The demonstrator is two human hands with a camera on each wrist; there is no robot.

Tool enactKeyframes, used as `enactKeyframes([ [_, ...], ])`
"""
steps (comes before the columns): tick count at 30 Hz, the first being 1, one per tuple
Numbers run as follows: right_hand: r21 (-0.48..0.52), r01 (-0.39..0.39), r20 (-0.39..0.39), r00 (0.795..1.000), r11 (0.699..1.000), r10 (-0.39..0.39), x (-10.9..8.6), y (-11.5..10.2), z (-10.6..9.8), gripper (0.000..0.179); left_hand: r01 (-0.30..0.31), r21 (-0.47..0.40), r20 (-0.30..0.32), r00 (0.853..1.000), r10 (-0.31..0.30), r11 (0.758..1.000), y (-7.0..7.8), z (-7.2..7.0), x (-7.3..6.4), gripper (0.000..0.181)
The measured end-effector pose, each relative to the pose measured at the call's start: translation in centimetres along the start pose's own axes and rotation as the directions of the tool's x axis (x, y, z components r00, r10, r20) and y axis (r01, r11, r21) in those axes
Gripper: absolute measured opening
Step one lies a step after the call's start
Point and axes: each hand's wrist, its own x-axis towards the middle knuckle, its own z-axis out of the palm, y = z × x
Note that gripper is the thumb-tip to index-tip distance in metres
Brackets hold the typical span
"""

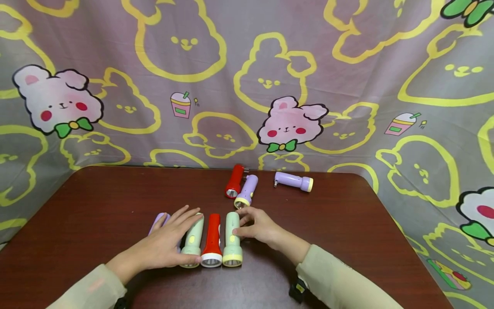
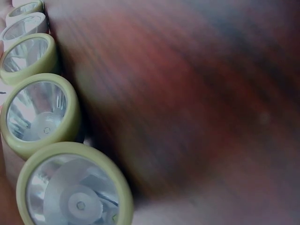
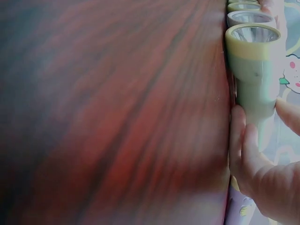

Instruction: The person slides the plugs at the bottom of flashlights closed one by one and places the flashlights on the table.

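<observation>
Several flashlights lie side by side in a row, lenses toward the person. A red flashlight with a white rim sits between a left green flashlight and a right green flashlight. My left hand spreads over the row's left end, fingers stretched across the left green flashlight and a purple flashlight, thumb by the green one's head. Most of the purple end is hidden under that hand. My right hand holds the right green flashlight, its thumb on the body and fingers along the side and tail.
Farther back lie another red flashlight and a purple flashlight close together, the purple one's head near my right fingers. A third purple flashlight lies sideways to their right. A patterned curtain hangs behind the brown table.
</observation>
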Motion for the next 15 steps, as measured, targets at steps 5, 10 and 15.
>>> enactKeyframes([
  [5, -0.035, -0.003, -0.004, 1.000, 0.999, 0.003, 0.04, 0.08, 0.02, 0.053, 0.006, -0.003, 0.009, 1.000, -0.006, 1.000, -0.02, -0.04, 0.02, 0.104],
  [10, -0.050, -0.007, -0.003, 1.000, 0.999, 0.006, -0.01, 0.08, 0.00, 0.053, 0.010, -0.002, 0.014, 1.000, -0.010, 1.000, -0.07, -0.02, 0.00, 0.105],
  [15, -0.052, -0.004, -0.005, 1.000, 0.999, 0.004, -0.31, 0.03, -0.14, 0.054, 0.007, -0.005, 0.017, 1.000, -0.007, 1.000, -0.10, -0.04, 0.03, 0.104],
])
